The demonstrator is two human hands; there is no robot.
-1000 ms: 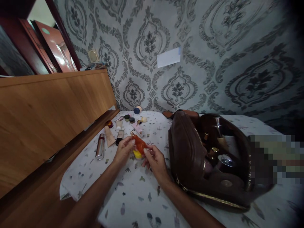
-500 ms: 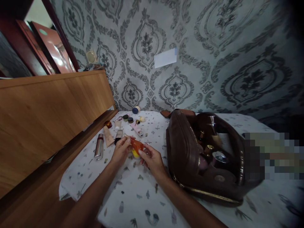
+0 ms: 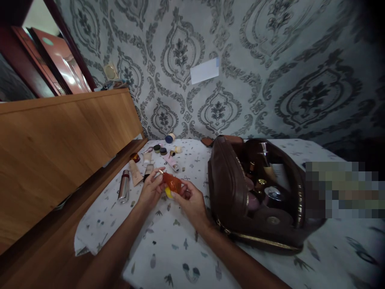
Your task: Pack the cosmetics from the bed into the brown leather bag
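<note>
Both my hands hold a small orange bottle [image 3: 172, 182] just above the patterned cloth [image 3: 180, 241]. My left hand [image 3: 152, 188] pinches its gold-tipped end, and my right hand [image 3: 189, 200] grips the other end, fingers curled. A yellow thing [image 3: 169, 194] shows just beneath the bottle, between my hands. An open brown leather bag [image 3: 234, 188] stands right of my right hand, with bottles and jars [image 3: 264, 184] inside it.
Cosmetics lie on the cloth beyond my hands: a silver tube [image 3: 124, 186], beige tubes [image 3: 136, 171], a pink tube [image 3: 171, 161], small round pots [image 3: 160, 149] and a blue-capped jar [image 3: 170, 138]. A wooden panel [image 3: 60, 144] runs along the left. Patterned wallpaper [image 3: 240, 60] rises behind.
My hands have tilted the orange bottle flatter, so less of the yellow thing beneath it shows. The view has shifted slightly, moving the bag leftward in the picture.
</note>
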